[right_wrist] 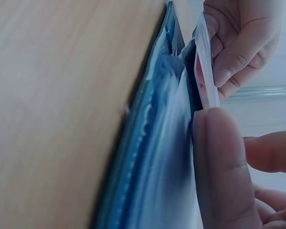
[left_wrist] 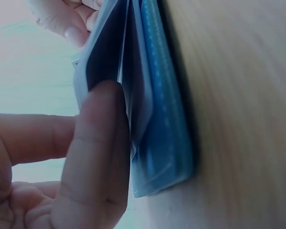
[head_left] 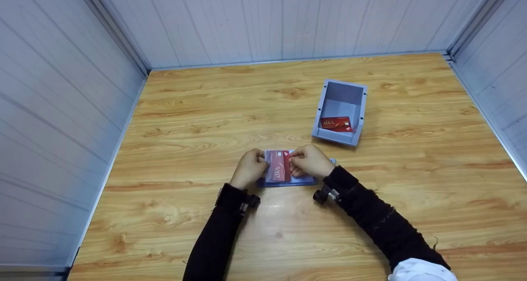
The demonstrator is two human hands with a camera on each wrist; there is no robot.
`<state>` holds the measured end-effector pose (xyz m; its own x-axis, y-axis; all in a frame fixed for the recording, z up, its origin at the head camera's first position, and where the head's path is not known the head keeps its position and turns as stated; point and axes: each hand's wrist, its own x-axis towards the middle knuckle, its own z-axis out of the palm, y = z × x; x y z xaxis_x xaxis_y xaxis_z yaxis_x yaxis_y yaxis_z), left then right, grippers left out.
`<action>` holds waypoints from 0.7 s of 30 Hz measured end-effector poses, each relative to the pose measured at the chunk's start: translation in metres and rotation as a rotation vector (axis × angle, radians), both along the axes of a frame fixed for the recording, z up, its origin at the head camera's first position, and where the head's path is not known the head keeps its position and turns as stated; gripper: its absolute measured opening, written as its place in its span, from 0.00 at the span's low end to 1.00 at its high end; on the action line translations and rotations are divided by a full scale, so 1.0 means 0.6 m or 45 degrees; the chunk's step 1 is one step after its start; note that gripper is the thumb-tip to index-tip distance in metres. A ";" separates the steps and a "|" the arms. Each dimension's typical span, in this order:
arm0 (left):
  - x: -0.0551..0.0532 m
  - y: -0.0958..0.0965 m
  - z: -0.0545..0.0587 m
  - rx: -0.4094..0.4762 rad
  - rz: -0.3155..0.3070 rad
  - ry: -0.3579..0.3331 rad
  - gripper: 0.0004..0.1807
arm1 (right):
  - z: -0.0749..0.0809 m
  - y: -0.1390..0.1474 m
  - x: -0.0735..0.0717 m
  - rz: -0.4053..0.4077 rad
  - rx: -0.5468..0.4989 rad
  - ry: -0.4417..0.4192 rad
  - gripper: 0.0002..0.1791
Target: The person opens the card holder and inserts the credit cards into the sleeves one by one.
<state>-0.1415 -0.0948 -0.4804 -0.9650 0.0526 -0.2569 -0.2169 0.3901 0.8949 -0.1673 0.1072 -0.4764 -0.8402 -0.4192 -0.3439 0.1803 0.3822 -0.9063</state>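
Observation:
A blue card holder (head_left: 304, 180) with clear plastic sleeves lies open on the table in front of me. A red VIP card (head_left: 276, 165) sits mostly inside one sleeve, its right strip outside the plastic and brighter. My left hand (head_left: 248, 168) pinches the sleeve's left edge between thumb and fingers. At the card's bare right edge, my right hand (head_left: 309, 161) pinches with thumb and fingertips. From the left wrist, the raised sleeve (left_wrist: 139, 81) stands apart from the stitched blue cover (left_wrist: 169, 124). Stacked sleeves (right_wrist: 167, 157) show beneath the right thumb (right_wrist: 221, 148).
Behind the right hand stands a grey open bin (head_left: 334, 139), tilted slightly, with another red VIP card (head_left: 336, 124) inside at its near end. White panel walls (head_left: 263, 21) enclose the wood-grain table (head_left: 197, 120) at the back and sides.

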 end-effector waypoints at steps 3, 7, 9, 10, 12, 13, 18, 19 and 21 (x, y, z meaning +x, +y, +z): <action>0.000 0.001 -0.001 -0.088 -0.012 0.040 0.11 | 0.001 -0.001 0.000 0.014 0.028 0.021 0.18; -0.001 0.003 -0.001 -0.176 -0.012 0.068 0.12 | 0.001 -0.003 -0.001 0.049 0.062 0.055 0.19; -0.002 0.003 0.000 -0.182 -0.011 0.070 0.13 | 0.003 -0.006 -0.001 0.071 0.080 0.072 0.19; -0.002 0.004 0.000 -0.181 -0.011 0.071 0.13 | 0.003 -0.007 0.000 0.080 0.087 0.080 0.19; -0.001 0.005 0.001 -0.179 -0.017 0.078 0.13 | 0.005 -0.011 0.000 0.098 0.099 0.090 0.19; -0.001 0.005 0.001 -0.183 -0.021 0.085 0.13 | 0.005 -0.012 0.000 0.107 0.106 0.102 0.19; 0.000 0.007 0.002 -0.213 -0.033 0.114 0.12 | 0.009 -0.018 0.002 0.157 0.148 0.165 0.21; 0.000 0.007 0.002 -0.217 -0.033 0.119 0.12 | 0.010 -0.018 0.002 0.163 0.155 0.174 0.21; 0.000 0.008 0.002 -0.225 -0.032 0.124 0.12 | 0.011 -0.018 0.003 0.172 0.160 0.181 0.21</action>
<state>-0.1416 -0.0898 -0.4794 -0.9847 0.0394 -0.1699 -0.1210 0.5472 0.8282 -0.1658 0.0961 -0.4699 -0.8231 -0.4925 -0.2827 -0.0062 0.5055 -0.8628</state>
